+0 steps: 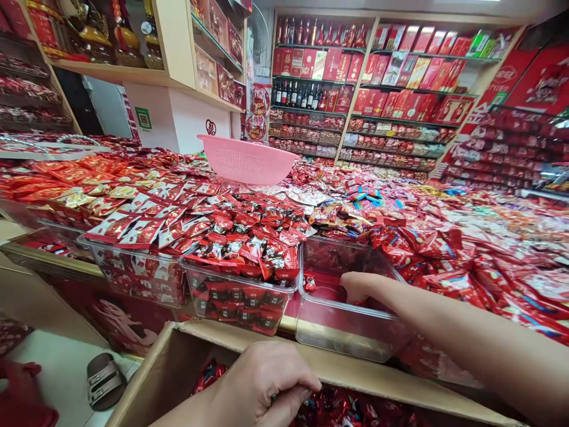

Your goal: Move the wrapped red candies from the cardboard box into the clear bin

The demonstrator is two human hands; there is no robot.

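Observation:
My left hand [278,382] is closed above an open cardboard box [164,356] of shiny red-wrapped candies [347,409]. Its thumb and forefinger press together, and what they hold, if anything, is hidden. My right hand [355,287] reaches down into a clear plastic bin [347,332] behind the box. Its fingers are mostly out of sight there, so their grip does not show. One small red candy [310,281] lies in that bin, left of the hand. Just left stands another clear bin [240,305], heaped with red-and-black wrapped candies [240,240].
Heaps of wrapped sweets [435,243] spread right and back. A pink plastic basket [249,160] sits on them. More clear bins [137,273] line the left front. Shelves [320,77] of bottles and red boxes stand behind. A sandal [104,382] lies on the floor at lower left.

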